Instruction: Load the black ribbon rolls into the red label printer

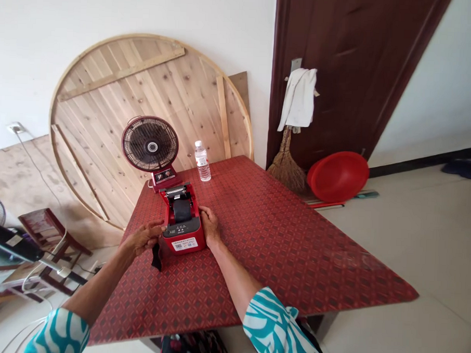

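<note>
A red and black label printer (186, 242) stands on the patterned table with its top cover raised. Inside it sits a dark roll (182, 210), below a silvery roller at the back. My left hand (145, 237) is at the printer's left front edge, its fingers bent and closed against the casing. Along the right side, my right hand (210, 225) grips the casing with fingers curled; some fingertips are hidden. A black strip (156, 257) hangs at the printer's left, below my left hand. A white printed label is on the printer's front.
Behind the printer stand a small red fan (152, 147) and a water bottle (202, 162). The red table (295, 241) narrows to a corner at right. A round wooden board (146, 84) leans on the wall. A broom (286, 163) and red basin (339, 176) are by the door.
</note>
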`<state>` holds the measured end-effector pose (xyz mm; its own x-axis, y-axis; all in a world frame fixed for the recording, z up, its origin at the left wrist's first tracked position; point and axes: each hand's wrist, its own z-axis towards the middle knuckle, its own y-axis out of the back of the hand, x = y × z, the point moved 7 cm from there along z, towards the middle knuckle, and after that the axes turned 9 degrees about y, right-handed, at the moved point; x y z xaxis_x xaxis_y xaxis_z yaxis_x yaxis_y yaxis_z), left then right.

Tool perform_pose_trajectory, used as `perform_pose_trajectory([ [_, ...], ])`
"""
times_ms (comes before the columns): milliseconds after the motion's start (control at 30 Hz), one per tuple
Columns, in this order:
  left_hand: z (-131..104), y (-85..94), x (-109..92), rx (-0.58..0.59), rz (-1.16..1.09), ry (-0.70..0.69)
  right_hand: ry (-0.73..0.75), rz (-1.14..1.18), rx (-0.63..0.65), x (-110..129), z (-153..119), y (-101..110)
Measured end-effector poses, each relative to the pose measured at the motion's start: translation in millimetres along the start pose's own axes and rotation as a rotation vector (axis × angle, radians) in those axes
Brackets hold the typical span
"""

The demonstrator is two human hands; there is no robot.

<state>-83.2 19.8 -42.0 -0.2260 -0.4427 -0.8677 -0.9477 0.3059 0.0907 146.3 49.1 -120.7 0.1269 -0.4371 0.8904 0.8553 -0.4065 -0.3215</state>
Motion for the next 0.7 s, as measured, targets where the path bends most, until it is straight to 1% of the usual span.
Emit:
perform_pose_trajectory([
  [67,-4,1.0,-5,-0.022,0.047,-0.045,0.007,0.01,0.0,-1,1,-1],
  [133,-7,3.9,-15,-0.063,0.128,-0.124,0.015,0.019,0.011,-2,2,-2],
  [167,-7,6.6,-22,-0.105,0.177,-0.173,0.02,0.021,0.018,-2,3,-3],
  [267,-1,14.7,-46,-0.298,0.381,-0.296,0.035,0.018,0.016,0,3,-4],
  [333,6,11.4,-62,-0.391,0.577,-0.368,0.041,0.011,0.009,3,3,-4],
  [367,10,5.8,-70,-0.405,0.671,-0.408,0.042,0.008,0.006,4,3,-4],
  [433,18,-9.4,-82,-0.383,0.807,-0.478,0.037,0.002,-0.001,6,2,-5],
  [500,23,-25.3,-87,-0.324,0.874,-0.499,0.034,-0.005,-0.019,7,2,-5],
  [633,26,-55.7,-92,-0.133,0.968,-0.545,0.047,-0.009,-0.041,7,3,-6],
  [700,28,-65.3,-93,-0.043,1.007,-0.536,0.046,-0.006,-0.034,7,3,-6],
])
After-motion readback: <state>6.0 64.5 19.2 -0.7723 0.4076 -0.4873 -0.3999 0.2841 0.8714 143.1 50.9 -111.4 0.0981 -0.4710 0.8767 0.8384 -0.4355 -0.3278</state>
